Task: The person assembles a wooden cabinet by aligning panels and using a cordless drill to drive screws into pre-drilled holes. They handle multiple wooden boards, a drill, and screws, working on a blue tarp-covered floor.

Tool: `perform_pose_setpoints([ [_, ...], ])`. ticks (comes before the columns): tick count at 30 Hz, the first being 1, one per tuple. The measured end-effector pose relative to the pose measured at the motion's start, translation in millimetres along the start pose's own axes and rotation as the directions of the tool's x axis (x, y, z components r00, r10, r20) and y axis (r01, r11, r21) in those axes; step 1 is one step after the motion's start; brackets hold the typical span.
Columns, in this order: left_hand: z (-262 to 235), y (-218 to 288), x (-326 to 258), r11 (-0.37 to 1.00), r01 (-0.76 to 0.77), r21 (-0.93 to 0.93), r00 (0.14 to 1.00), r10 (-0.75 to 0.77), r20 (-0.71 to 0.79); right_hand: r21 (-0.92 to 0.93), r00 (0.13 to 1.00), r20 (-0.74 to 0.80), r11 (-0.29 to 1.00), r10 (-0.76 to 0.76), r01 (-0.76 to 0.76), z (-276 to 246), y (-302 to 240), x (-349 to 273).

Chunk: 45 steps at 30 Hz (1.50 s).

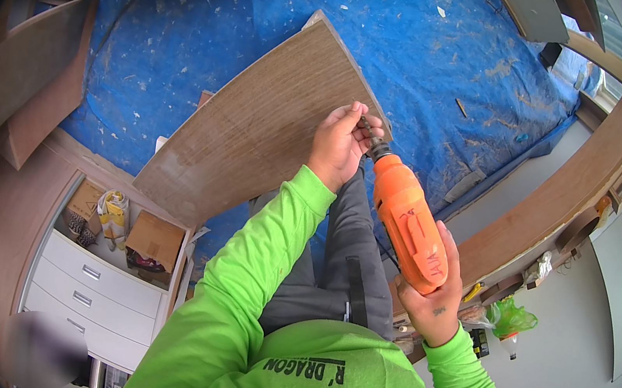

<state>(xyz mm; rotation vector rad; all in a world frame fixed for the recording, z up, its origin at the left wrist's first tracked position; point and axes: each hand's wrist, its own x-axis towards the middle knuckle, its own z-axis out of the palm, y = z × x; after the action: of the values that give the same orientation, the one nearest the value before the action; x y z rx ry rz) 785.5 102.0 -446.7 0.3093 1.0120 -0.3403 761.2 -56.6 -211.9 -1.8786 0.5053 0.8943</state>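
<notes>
An orange power drill is held in my right hand, wrapped round its rear grip, with the nose pointing up and to the left. My left hand is at the drill's front end, its thumb and fingers closed around the dark bit just ahead of the chuck. Whether a screw or other small piece is also between those fingers cannot be made out. Behind and below my left hand lies a large brown wooden panel, tilted across the view, its right corner close to the bit.
A blue tarp with scraps covers the floor. At the lower left stands a white drawer unit with a cardboard box above it. A curved wooden counter runs along the right, near a green plastic bag. More panels lean at the left.
</notes>
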Motion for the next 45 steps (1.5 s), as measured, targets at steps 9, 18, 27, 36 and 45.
perform_pose_setpoints([
  [9,-12.9,1.9,9.4,0.960,-0.085,0.268,0.986,0.042,0.163,-0.191,0.997,0.061,0.980,-0.050,0.060,-0.1,-11.0,4.7],
  [18,-17.6,0.8,16.3,0.970,-0.047,0.240,0.990,0.013,0.141,-0.218,0.996,0.070,0.973,-0.061,0.075,1.1,-17.5,10.3],
  [27,-21.0,5.5,19.9,0.971,0.015,0.239,0.988,-0.050,0.144,-0.218,0.997,0.064,0.975,-0.036,0.049,2.6,-20.5,12.7],
  [36,-13.3,13.9,18.2,0.975,0.028,0.220,0.983,-0.066,0.169,-0.364,0.985,0.150,0.922,-0.083,0.133,16.0,-35.0,13.5],
  [45,-20.5,7.9,18.4,0.991,0.041,0.131,0.982,-0.064,0.177,-0.361,0.978,0.202,0.926,-0.042,0.114,20.0,-44.8,14.3],
])
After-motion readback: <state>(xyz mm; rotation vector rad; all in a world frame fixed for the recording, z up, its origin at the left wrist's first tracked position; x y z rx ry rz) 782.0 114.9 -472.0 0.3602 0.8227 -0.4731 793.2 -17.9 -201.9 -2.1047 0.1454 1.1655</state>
